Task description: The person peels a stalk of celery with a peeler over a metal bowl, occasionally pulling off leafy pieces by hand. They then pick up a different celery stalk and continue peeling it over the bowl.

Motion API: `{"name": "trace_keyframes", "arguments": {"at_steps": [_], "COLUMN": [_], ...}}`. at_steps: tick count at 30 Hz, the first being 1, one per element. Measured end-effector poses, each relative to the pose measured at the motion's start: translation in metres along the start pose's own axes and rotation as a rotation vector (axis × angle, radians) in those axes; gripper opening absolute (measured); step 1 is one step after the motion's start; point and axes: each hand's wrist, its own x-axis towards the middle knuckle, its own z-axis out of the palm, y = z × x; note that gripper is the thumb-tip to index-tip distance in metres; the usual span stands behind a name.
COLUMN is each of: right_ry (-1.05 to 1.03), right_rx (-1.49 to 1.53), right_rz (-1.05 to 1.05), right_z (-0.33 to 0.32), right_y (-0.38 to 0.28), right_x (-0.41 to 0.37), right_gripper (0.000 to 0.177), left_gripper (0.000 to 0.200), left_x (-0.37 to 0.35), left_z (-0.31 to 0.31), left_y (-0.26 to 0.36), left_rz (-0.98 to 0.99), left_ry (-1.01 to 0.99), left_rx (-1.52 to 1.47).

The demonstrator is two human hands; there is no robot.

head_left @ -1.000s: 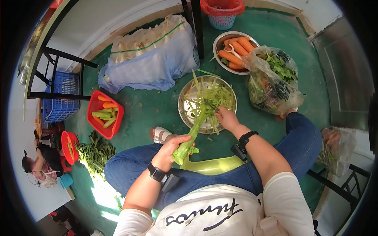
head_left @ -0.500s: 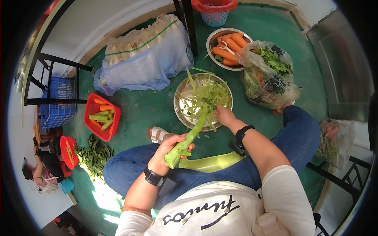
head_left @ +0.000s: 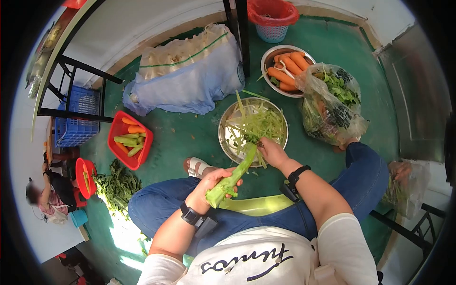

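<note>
My left hand is wrapped round the thick lower end of a pale green celtuce stem, which slants up and away from me. My right hand is closed near the stem's far end; something small and dark shows at its fingertips, too hidden to name. Beneath the stem's far end stands a steel basin on the floor. Green peelings are heaped in it, some poking over the rim.
Carrots and a white peeler lie in a steel bowl beside a plastic bag of greens. To the left are a red basin of carrots and peeled stems, and leaves. A large sack lies behind. Another person sits far left.
The camera view has shifted, so the surroundings sit slightly lower and to the right. My left hand still grips the celtuce, and my right hand stays by its far end.
</note>
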Motion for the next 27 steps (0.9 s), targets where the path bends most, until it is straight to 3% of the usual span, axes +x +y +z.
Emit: {"name": "trace_keyframes", "arguments": {"at_steps": [3, 8, 11, 13, 17, 19, 25, 27], "right_ry": [-0.034, -0.082, -0.095, -0.064, -0.077, 0.039, 0.09, 0.078], "right_rx": [0.015, -0.097, 0.019, 0.277, 0.127, 0.072, -0.097, -0.133], "right_rz": [0.373, 0.473, 0.55, 0.649, 0.501, 0.283, -0.064, -0.056], "right_z": [-0.001, 0.001, 0.002, -0.005, -0.02, -0.025, -0.035, -0.039], "right_y": [0.013, 0.051, 0.053, 0.036, 0.007, -0.01, -0.031, -0.023], "right_x": [0.002, 0.002, 0.0, 0.0, -0.002, -0.006, 0.0, 0.003], "right_gripper": [0.027, 0.033, 0.034, 0.037, 0.036, 0.028, 0.014, 0.014], "left_gripper": [0.044, 0.041, 0.037, 0.033, 0.033, 0.032, 0.034, 0.035], "left_x": [-0.002, 0.001, 0.006, 0.009, 0.012, 0.014, 0.016, 0.015], "left_z": [0.011, 0.0, -0.009, -0.009, -0.001, -0.001, -0.001, -0.004], "left_y": [-0.003, -0.002, 0.002, 0.001, -0.007, -0.011, -0.021, -0.018], "left_rz": [0.027, 0.013, 0.002, 0.027, 0.055, 0.075, 0.069, 0.061], "left_ry": [0.055, 0.06, 0.006, 0.018, 0.106, 0.098, 0.046, 0.046], "left_rx": [0.038, 0.019, -0.02, -0.039, 0.012, 0.043, 0.178, 0.173]}}
